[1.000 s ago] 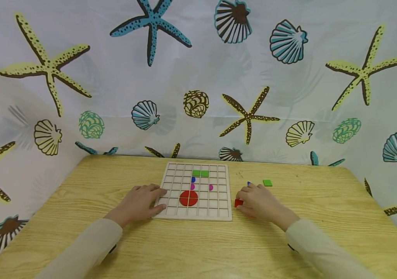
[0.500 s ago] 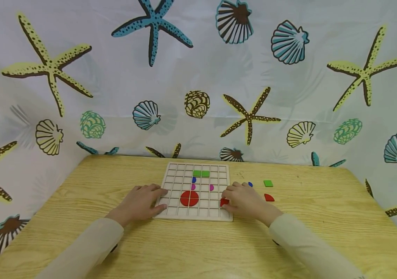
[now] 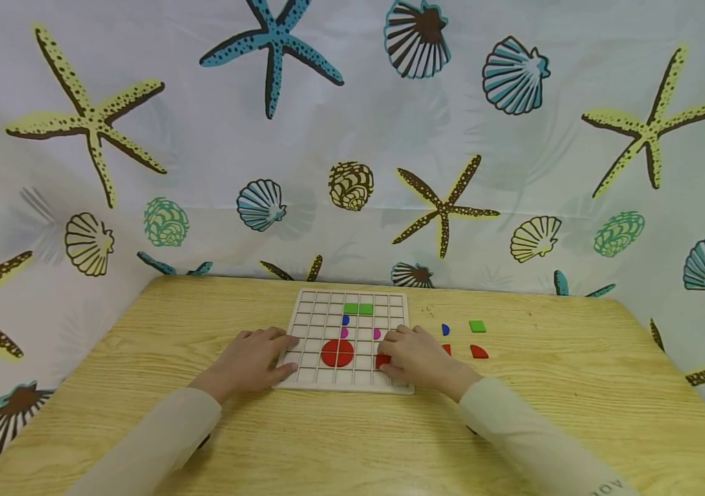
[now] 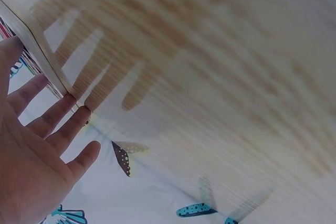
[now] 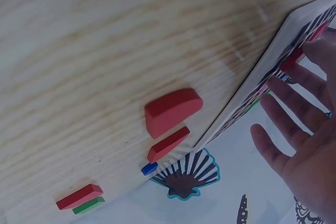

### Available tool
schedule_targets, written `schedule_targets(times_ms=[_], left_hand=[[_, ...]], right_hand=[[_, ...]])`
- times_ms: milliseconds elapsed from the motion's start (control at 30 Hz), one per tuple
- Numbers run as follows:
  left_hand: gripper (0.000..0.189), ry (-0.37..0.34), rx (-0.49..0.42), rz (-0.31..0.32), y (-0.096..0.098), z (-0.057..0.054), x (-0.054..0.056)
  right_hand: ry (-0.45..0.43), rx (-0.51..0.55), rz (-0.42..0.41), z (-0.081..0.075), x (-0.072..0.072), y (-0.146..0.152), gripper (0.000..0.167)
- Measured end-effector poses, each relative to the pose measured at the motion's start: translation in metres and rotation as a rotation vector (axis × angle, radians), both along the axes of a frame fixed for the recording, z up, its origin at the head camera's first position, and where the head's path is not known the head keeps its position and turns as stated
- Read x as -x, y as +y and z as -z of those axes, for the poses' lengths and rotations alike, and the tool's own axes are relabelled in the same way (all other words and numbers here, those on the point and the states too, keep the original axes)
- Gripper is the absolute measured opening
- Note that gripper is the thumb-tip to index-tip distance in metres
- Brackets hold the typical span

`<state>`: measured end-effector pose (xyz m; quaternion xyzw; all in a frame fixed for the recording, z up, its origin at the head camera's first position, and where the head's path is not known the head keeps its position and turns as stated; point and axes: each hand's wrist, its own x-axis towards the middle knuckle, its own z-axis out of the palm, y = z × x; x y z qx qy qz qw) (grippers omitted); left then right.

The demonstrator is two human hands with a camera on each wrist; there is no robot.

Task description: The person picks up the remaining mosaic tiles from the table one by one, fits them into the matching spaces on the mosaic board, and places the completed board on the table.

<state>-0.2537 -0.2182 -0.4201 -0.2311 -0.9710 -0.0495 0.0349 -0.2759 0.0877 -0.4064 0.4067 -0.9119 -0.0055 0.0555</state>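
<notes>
A white grid board (image 3: 312, 376) lies on the table. My left hand (image 3: 246, 364) rests at its left edge; in the left wrist view this hand (image 4: 39, 145) has its fingers spread against the rim. Over the board's right side, my right hand (image 3: 417, 358) pinches a flat red piece (image 3: 382, 362) between thumb and fingers; its full outline is hidden. In the right wrist view that hand (image 5: 310, 108) is partly cut off. On the board sit a red disc (image 3: 337, 353), two green squares (image 3: 351, 308), a blue half-disc (image 3: 345, 319) and two magenta half-discs (image 3: 376, 333).
Right of the board lie a blue half-disc (image 3: 445, 329), a green square (image 3: 477, 326), a red quarter-disc (image 3: 479, 351) and a red piece (image 3: 447, 349) partly behind my right hand. The right wrist view shows another thick red piece (image 5: 173, 109) nearby. A patterned cloth (image 3: 352, 234) backs the table.
My right hand has moved left from the table onto the board, carrying the red piece. Loose pieces it covered now show. My left hand keeps its place.
</notes>
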Motion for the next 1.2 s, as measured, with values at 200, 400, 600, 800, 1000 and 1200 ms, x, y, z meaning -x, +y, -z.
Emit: schedule_targets(times_ms=[200, 400, 600, 800, 1000, 1200], left_hand=[[0.048, -0.007, -0.003, -0.002, 0.0004, 0.0011, 0.0006], [0.049, -0.007, 0.002, -0.010, 0.0003, 0.0015, 0.0016], [0.049, -0.009, -0.002, -0.008, -0.0001, 0.0017, 0.0019], [0.048, -0.007, -0.009, -0.006, 0.0000, 0.0013, 0.0013], [0.049, -0.004, -0.002, -0.009, 0.0003, 0.0010, 0.0006], [0.049, -0.018, -0.002, -0.021, 0.0010, 0.0009, 0.0009]], right_hand=[[0.005, 0.002, 0.004, 0.0017, -0.0007, -0.0017, 0.025], [0.010, 0.014, -0.004, 0.0017, -0.0001, -0.0024, 0.026], [0.011, 0.025, -0.003, 0.0053, 0.0023, -0.0026, 0.024], [-0.015, 0.035, 0.012, 0.0054, 0.0032, -0.0031, 0.024], [-0.040, 0.042, 0.016, 0.0036, 0.0025, -0.0034, 0.023], [-0.044, 0.044, 0.017, 0.0043, 0.0033, -0.0031, 0.022]])
